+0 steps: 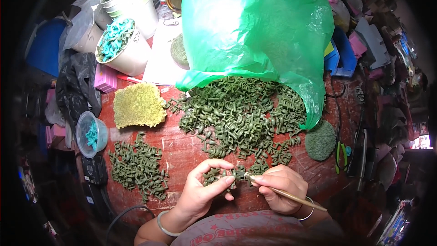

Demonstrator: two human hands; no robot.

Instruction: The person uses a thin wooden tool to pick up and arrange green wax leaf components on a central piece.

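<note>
My left hand [201, 192] is curled around several small dark green pieces [212, 175], with thumb and fingers pinching one near the fingertips. They look like little curved, ring-like moulded parts. A slim tool with a brown handle [300, 200] is gripped in my right hand [286, 186]. Its tip meets or nearly meets the piece at my left fingertips; the exact contact is too small to tell. Just beyond both hands lies a big heap of the same green pieces [236, 114], its far side under a green plastic bag [255, 27]. A smaller pile [136, 166] lies to the left.
A yellow sponge [139, 105] lies left of the heap, a round green pad [320, 141] right of it. White buckets [132, 59] with turquoise and green pieces stand at far left, a clear tub [104, 137] nearer. Green-handled pliers [338, 157] lie at right on the red table [180, 155].
</note>
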